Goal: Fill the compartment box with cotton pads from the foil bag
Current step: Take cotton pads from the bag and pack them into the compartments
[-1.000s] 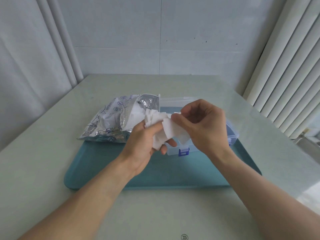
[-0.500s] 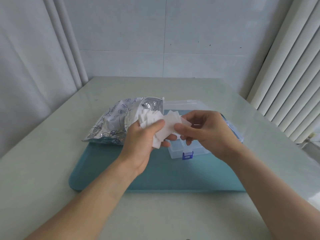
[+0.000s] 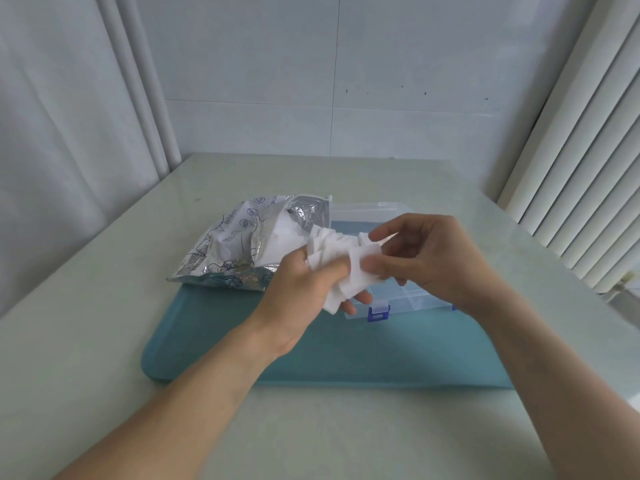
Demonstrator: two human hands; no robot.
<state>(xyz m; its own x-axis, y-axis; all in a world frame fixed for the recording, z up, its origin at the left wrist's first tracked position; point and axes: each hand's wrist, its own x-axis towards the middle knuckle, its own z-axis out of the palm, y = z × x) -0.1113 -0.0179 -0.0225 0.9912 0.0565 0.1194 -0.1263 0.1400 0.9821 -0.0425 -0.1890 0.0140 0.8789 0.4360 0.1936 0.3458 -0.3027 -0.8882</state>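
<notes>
Left hand (image 3: 304, 289): fingers curled round a messy bunch of cotton pads (image 3: 337, 258), gripping them from below and behind, thumb on top. Raised over the tray, just left of the box.
Right hand (image 3: 426, 261): thumb and fingers pinching the right end of the same bunch, about 3 o'clock from the left hand. Palm faces left, the other fingers loosely bent.
Cotton pads: white squares, fanned out and overlapping, held between both hands above the box's near-left corner. Can't count them. More white pads show in the mouth of the bag.
Foil bag (image 3: 242, 244): silver with blue print, lying on its side at 10 o'clock from the hands, half on the tray's far-left corner. Open mouth points right, toward the box.
Compartment box (image 3: 408, 299): clear plastic with blue latches (image 3: 379, 311), on the tray at roughly 1 o'clock from tray centre. Lid is open and laid back behind it. Dividers visible under the right hand; the hands block most of it, so can't tell what's in the cells.
Tray (image 3: 346, 355): teal, flat on the tabletop (image 3: 104, 341), carries box and part of the bag.
Surroundings: pale wall at 12 o'clock, curtain at 9 o'clock, vertical blinds (image 3: 581, 168) at 3 o'clock.
</notes>
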